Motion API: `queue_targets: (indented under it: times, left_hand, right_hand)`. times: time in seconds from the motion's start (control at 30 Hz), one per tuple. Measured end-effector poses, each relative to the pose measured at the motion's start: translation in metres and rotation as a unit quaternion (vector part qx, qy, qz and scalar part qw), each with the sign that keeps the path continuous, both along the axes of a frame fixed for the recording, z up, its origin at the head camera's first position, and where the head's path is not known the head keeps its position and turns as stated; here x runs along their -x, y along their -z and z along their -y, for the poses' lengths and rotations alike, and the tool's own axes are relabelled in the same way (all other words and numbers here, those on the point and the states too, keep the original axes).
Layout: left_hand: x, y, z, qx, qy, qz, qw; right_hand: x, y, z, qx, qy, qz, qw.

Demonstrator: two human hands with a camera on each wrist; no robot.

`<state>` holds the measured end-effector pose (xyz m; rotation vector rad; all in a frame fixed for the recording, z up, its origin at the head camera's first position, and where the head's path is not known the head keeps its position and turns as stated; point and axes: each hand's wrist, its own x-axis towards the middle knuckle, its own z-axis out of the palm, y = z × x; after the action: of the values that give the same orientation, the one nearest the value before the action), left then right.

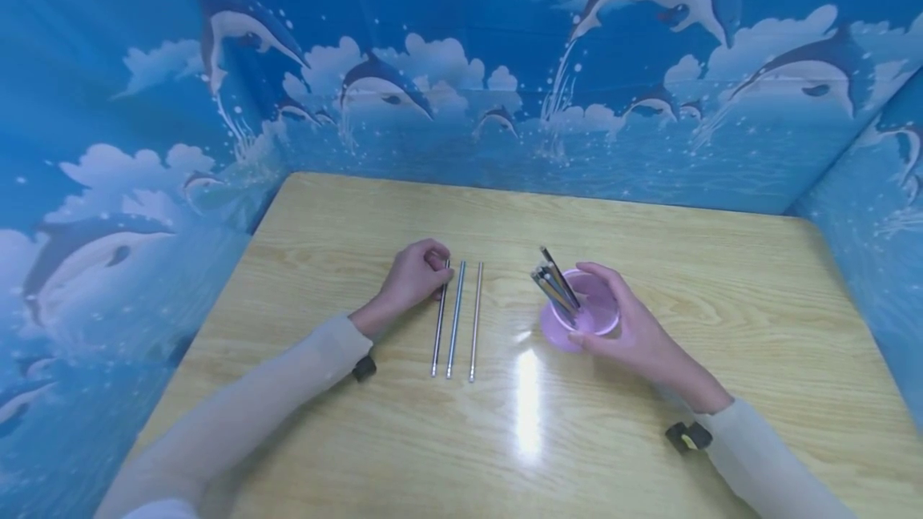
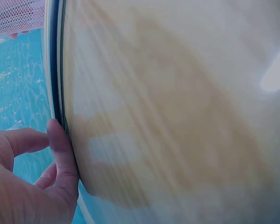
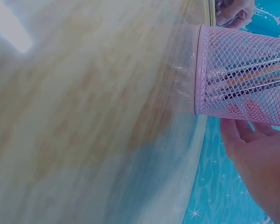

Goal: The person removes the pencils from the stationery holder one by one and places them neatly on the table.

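Note:
Three pencils lie side by side on the table: a dark one [image 1: 439, 335], a blue one [image 1: 455, 327] and a pinkish one [image 1: 476, 327]. At the far end of the dark pencil, my left hand [image 1: 411, 277] pinches it between thumb and fingers. The left wrist view shows the thumb [image 2: 63, 151] low against the tabletop. My right hand [image 1: 638, 335] grips a pink mesh pencil cup [image 3: 219, 70] round its far-right side. Several pencils [image 1: 555, 287] stand in the cup and lean left over its rim.
The wood-grain table [image 1: 346, 439] has rounded corners, and a light glares off it in front of the cup. Blue dolphin-print curtains [image 1: 447, 142] hang behind it and at both sides. A dark wrist strap piece [image 1: 688, 437] sits below the right sleeve.

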<state>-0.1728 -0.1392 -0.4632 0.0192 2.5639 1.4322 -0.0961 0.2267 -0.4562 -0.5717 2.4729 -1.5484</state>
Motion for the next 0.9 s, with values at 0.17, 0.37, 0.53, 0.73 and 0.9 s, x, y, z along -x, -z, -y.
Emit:
queue_targets:
  times: [0.17,0.37,0.53,0.73,0.9]
  left_hand:
    - [-0.004,0.002,0.007,-0.030,-0.012,-0.006,0.9995]
    - [-0.011,-0.001,0.015,-0.046,-0.027,-0.033,0.9980]
    - [-0.019,-0.009,0.016,-0.066,-0.041,-0.070,0.9945]
    - [-0.035,-0.018,0.007,-0.120,-0.030,-0.104,0.9869]
    - [-0.045,-0.029,-0.009,-0.171,-0.009,-0.140,0.9753]
  right_hand:
    - [-0.001,0.000,0.000,0.002,-0.001,-0.001,1.000]
    - [-0.001,-0.001,0.001,0.008,-0.002,0.000,1.000]
    - [0.000,0.000,0.002,0.015,-0.007,-0.001,1.000]
    - [-0.001,0.000,0.001,0.013,-0.007,-0.003,1.000]
    - [-0.001,0.000,0.000,0.014,-0.005,0.002,1.000]
